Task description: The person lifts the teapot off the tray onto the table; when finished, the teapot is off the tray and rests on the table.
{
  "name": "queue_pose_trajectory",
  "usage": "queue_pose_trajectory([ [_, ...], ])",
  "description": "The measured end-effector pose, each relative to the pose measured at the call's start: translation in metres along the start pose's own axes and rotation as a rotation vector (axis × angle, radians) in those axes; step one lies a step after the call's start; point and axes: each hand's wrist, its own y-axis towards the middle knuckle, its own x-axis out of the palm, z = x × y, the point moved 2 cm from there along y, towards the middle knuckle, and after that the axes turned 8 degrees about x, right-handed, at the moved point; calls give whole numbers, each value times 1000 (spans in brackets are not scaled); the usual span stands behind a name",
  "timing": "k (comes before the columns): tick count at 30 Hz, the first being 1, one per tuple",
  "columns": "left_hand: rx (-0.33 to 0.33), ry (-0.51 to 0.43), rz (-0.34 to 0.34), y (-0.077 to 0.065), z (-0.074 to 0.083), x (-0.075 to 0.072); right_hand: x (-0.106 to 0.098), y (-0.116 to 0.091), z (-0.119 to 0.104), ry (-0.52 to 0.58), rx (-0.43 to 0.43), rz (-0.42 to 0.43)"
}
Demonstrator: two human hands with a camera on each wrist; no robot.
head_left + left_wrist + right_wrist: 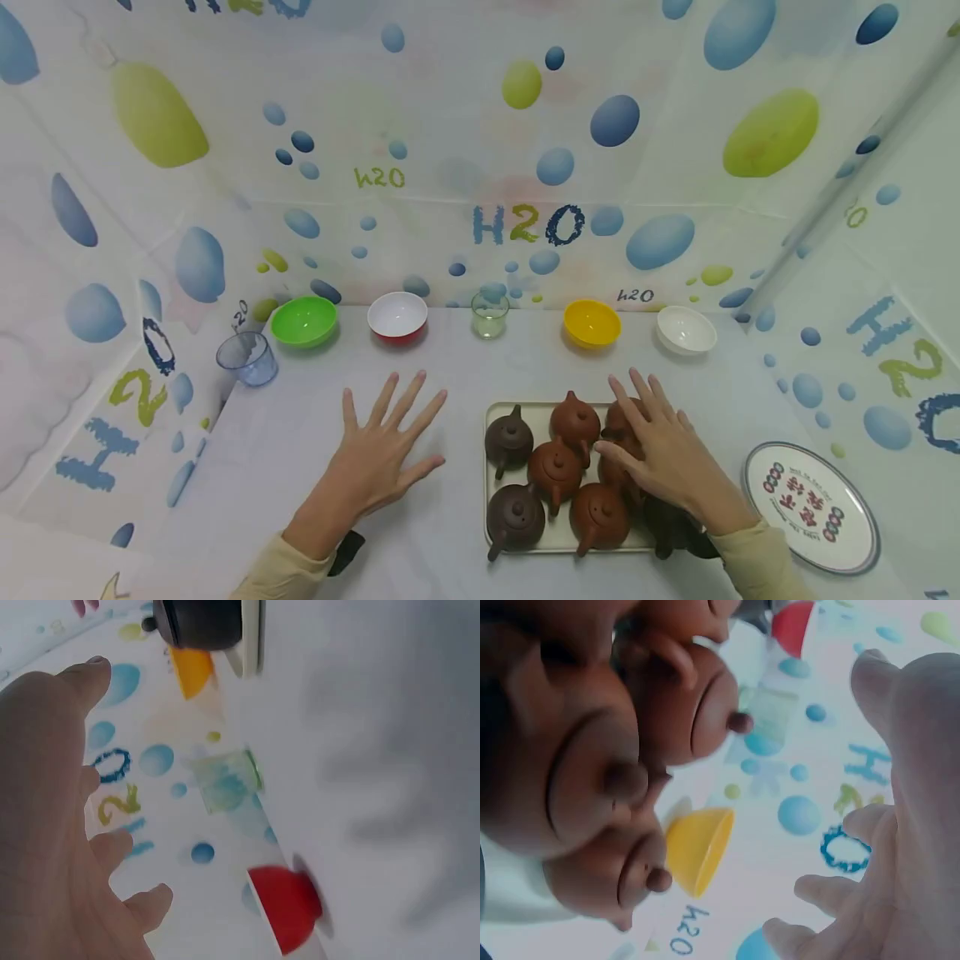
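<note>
My left hand (378, 458) hovers over the white table left of the tray, fingers spread and holding nothing. In the left wrist view its shadow falls on the table. My right hand (663, 446) is stretched out above the right part of a cream tray (562, 547), also with spread fingers and nothing held. Several clay teapots crowd this tray. Reddish-brown ones (555, 471) fill its middle, and dark brown ones (516, 517) stand along its left side. More teapots at the right are partly hidden beneath my right hand and forearm.
Along the back stand a blue glass cup (247, 360), green bowl (303, 323), red bowl with white inside (397, 318), clear greenish glass (490, 317), yellow bowl (592, 325) and white bowl (686, 331). An oval plate with red lettering (810, 508) lies right of the tray. Printed sheeting surrounds the table.
</note>
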Motion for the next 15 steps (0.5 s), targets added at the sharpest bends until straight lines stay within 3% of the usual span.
queue_pose_trajectory([
  [6, 131, 9, 37, -9, 32, 4, -12, 11, 20, 18, -4, 2],
  [15, 253, -150, 21, -17, 52, 8, -19, 26, 61, 213, -28, -71],
])
